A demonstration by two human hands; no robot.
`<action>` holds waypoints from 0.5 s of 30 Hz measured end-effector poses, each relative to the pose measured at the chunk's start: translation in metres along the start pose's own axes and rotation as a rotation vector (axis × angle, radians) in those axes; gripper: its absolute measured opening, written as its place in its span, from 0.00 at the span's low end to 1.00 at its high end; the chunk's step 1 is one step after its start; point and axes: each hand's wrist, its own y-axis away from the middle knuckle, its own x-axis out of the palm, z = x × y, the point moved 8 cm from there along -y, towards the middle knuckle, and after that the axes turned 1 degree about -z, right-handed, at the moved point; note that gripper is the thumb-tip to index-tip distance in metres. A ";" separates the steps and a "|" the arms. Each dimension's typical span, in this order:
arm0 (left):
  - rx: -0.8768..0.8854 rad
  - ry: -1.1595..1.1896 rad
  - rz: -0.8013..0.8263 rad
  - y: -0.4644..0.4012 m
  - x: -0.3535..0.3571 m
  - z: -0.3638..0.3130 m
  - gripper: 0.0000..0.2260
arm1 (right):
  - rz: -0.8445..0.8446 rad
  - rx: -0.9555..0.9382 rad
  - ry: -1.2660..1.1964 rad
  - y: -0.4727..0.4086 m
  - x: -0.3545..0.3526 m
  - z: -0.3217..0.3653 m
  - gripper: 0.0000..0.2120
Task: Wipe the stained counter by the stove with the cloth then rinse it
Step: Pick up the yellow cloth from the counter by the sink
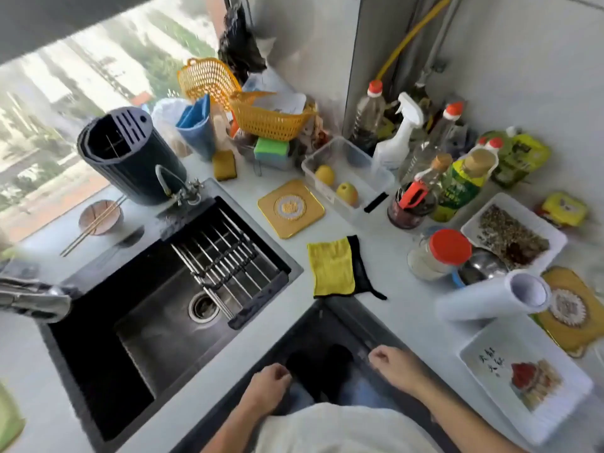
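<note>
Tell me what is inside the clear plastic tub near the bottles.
The clear plastic tub holds two yellowish fruits, side by side. Nothing else shows inside it.

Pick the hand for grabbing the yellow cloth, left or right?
Right, probably. The yellow cloth lies flat on the counter beyond both hands, slightly nearer the right hand. The left hand sits toward the sink side. Both hang loosely curled, holding nothing.
</note>
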 end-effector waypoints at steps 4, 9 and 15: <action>0.000 0.012 0.043 0.013 0.011 0.003 0.11 | 0.055 -0.009 -0.047 0.012 0.021 -0.008 0.11; -0.016 -0.019 0.067 0.018 0.018 0.011 0.11 | 0.053 0.002 -0.090 0.010 0.031 -0.013 0.10; 0.007 -0.021 0.036 0.018 0.010 0.005 0.11 | -0.010 -0.004 -0.113 0.003 0.017 -0.004 0.07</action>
